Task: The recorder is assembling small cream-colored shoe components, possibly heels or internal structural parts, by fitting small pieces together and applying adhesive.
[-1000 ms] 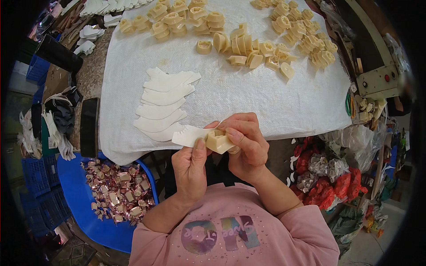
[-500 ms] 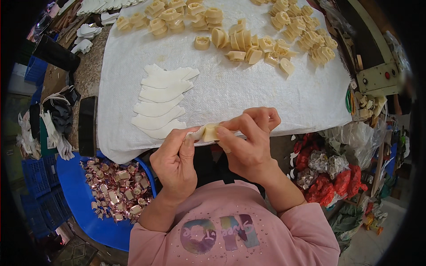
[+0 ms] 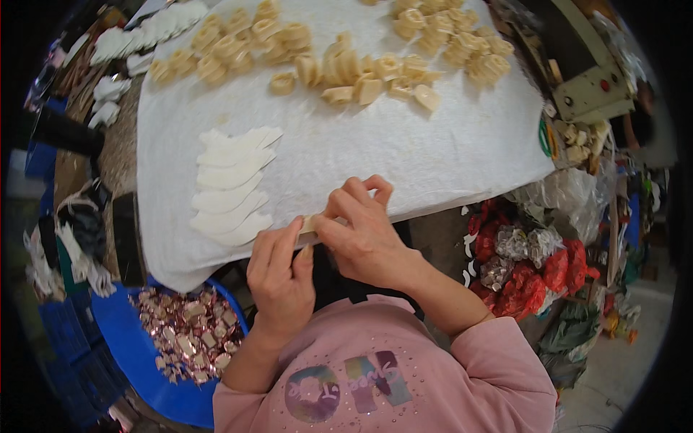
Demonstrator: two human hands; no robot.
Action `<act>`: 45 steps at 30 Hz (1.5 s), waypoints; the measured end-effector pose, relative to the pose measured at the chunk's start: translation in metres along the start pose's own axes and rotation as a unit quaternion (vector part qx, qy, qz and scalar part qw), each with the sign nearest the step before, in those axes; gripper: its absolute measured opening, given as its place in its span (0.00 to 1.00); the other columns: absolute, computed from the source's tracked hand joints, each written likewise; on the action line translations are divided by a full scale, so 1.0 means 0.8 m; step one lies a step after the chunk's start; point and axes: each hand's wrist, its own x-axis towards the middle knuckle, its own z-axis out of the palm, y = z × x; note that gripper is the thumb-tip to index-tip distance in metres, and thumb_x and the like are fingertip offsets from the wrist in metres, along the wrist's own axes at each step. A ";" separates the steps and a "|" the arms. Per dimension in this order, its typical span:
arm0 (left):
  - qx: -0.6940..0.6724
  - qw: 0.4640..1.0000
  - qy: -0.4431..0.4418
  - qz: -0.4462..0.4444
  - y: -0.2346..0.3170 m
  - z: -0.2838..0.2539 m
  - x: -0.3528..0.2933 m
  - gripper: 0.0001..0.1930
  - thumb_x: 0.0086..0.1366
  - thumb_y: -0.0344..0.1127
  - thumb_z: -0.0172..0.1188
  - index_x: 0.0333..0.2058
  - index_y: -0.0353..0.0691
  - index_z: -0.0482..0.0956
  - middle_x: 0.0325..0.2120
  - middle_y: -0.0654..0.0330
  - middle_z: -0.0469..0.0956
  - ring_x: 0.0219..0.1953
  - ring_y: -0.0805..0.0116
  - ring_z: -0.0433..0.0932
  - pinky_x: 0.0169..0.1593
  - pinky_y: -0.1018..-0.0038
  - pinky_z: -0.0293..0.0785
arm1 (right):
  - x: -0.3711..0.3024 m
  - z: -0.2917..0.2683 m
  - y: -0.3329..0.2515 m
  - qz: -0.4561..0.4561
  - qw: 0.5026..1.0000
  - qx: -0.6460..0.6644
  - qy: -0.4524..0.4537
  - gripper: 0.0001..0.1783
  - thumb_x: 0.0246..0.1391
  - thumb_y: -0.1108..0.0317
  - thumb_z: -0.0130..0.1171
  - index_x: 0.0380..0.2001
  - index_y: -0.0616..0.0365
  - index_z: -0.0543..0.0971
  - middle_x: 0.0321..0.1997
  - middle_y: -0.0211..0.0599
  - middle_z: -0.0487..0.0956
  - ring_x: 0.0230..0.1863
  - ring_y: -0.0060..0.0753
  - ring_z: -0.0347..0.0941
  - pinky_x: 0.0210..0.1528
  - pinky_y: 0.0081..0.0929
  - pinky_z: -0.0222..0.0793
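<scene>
Far left: blue tub with shiny pink pieces inside. Next: overlapping white strips in a row on white sheet. Left hand: fingertips narrow, at left side of cream piece. Piece location: between both hands, by sheet's near edge, mostly hidden; exact grip hard to tell. Right hand: fingertips narrow on its right side. Beyond, rightward: heaped cream pieces. Far right: red bags.
</scene>
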 end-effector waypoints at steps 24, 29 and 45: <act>-0.130 0.991 -0.003 0.031 -0.015 0.004 -0.007 0.09 0.60 0.33 0.59 0.25 0.35 0.72 0.17 0.59 0.65 0.21 0.64 0.63 0.24 0.72 0.59 | -0.014 0.001 0.004 -0.052 0.974 0.219 -0.024 0.11 0.37 0.76 0.60 0.27 0.54 0.71 0.28 0.31 0.64 0.37 0.35 0.60 0.46 0.41 0.48; -0.066 0.990 0.070 0.106 -0.014 -0.003 0.003 0.11 0.45 0.19 0.64 0.29 0.39 0.77 0.23 0.61 0.68 0.30 0.61 0.68 0.31 0.73 0.65 | -0.011 0.004 0.008 -0.083 0.981 0.144 0.102 0.14 0.39 0.73 0.62 0.33 0.54 0.74 0.33 0.30 0.71 0.36 0.33 0.64 0.45 0.38 0.51; -0.295 0.949 0.021 0.107 -0.009 -0.001 -0.008 0.16 0.44 0.12 0.57 0.32 0.35 0.73 0.35 0.51 0.73 0.35 0.56 0.76 0.36 0.69 0.75 | -0.053 0.011 -0.031 0.258 0.712 0.629 0.178 0.15 0.61 0.65 0.48 0.43 0.67 0.69 0.41 0.41 0.74 0.43 0.27 0.72 0.46 0.27 0.70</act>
